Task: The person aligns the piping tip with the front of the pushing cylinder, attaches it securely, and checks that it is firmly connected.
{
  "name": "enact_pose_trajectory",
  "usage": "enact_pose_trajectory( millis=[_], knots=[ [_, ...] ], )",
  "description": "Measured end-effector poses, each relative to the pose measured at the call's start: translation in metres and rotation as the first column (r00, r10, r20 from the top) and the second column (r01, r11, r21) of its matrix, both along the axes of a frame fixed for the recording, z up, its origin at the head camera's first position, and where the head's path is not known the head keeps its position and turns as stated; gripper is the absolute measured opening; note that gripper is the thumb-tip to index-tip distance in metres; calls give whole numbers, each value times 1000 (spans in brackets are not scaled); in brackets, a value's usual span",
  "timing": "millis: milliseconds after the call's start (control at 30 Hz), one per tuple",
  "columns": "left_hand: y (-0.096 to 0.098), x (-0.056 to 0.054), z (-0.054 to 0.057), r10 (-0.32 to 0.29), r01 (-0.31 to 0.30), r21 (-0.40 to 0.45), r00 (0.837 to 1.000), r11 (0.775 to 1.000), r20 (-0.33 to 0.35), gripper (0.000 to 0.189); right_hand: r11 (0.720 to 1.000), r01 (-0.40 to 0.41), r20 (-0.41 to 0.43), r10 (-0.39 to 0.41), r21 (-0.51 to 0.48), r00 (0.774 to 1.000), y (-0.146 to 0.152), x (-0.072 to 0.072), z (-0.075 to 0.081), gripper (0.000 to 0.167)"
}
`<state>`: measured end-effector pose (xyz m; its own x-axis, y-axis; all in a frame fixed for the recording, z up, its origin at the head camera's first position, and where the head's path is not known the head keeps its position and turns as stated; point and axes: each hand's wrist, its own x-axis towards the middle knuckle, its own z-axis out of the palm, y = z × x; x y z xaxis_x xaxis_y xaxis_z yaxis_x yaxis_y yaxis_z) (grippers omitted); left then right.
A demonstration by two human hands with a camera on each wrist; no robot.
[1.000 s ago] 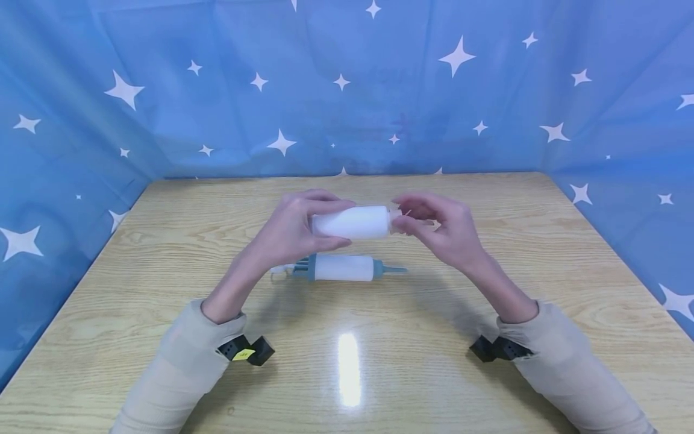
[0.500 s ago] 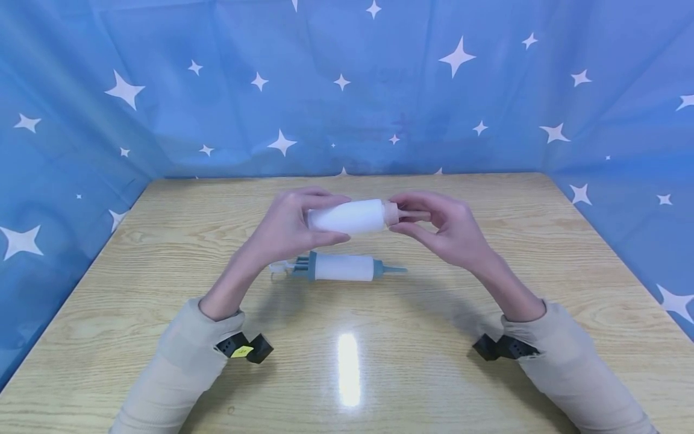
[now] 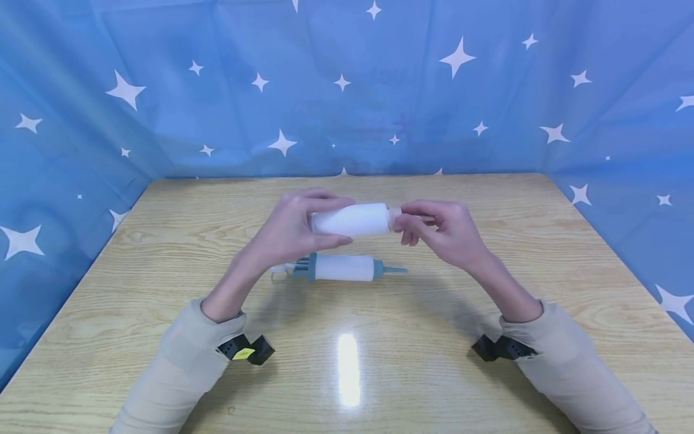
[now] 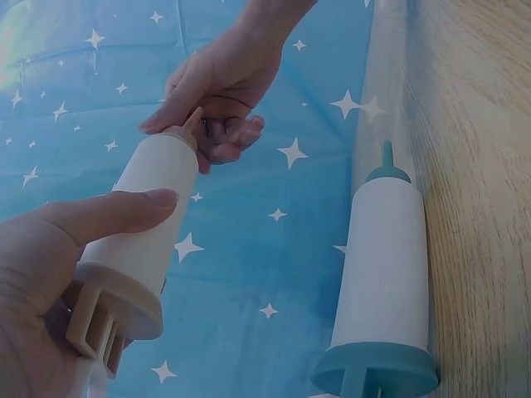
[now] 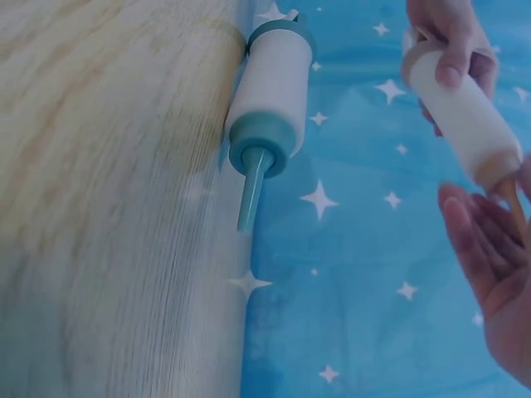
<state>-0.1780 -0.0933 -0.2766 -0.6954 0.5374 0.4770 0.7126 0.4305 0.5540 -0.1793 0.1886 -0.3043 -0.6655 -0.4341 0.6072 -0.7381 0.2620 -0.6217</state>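
My left hand [image 3: 295, 226] grips a white squeeze bottle [image 3: 355, 220] by its left part, thumb along the body. The bottle lies roughly level above the table. Its beige nozzle cap [image 5: 498, 168] faces right, and a flanged beige base [image 4: 120, 303] shows behind my left thumb. At the cap, the thumb and forefinger of my right hand [image 3: 441, 232] pinch the collar, partly hiding it; the thin nozzle [image 4: 194, 119] passes among the fingers. A second squeeze bottle [image 3: 344, 267], white with teal ends, lies on the table just nearer to me, nozzle pointing right.
The wooden table [image 3: 434, 374] stretches out under both arms. Blue cloth with white stars [image 3: 347, 108] hangs behind it and along both sides. A bright light reflection falls on the tabletop near the front.
Half a second ago my right fingers were spread wider around the cap; now they sit closer together on it. The held bottle has levelled a little and shifted slightly right. The teal-ended bottle stays put.
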Motion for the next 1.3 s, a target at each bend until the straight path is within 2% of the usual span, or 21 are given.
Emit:
enact_pose_trajectory(
  millis=[167,233,367,467,800,1033,1200,1300],
  knots=[
    [0,0,0,2,-2,-7,1000,1000,0,49,998,-6,-66,2,-63,998,-3,-1,1,33],
    [0,0,1,4,-4,-10,1000,1000,6,49,995,-47,-93,39,-85,995,-3,-1,3,37],
    [-3,-1,2,30,-30,-21,999,999,22,51,985,-144,-88,136,-90,987,-3,-3,3,49],
    [-4,-1,2,49,-48,-28,998,998,29,51,983,-170,-82,164,-69,983,-2,-4,3,56],
    [-3,-1,3,21,-21,-30,1000,999,0,51,996,-88,-98,88,4,991,2,-3,3,46],
    [-2,0,3,3,-3,-16,1000,1000,-15,51,996,-93,-76,93,6,993,2,-2,2,28],
    [-1,2,2,-3,2,-12,1000,1000,-25,50,998,-65,-64,65,5,996,2,-1,2,10],
    [1,2,1,-4,4,-9,1000,1000,-30,49,999,-36,-78,35,-16,996,2,0,3,11]
  ],
)
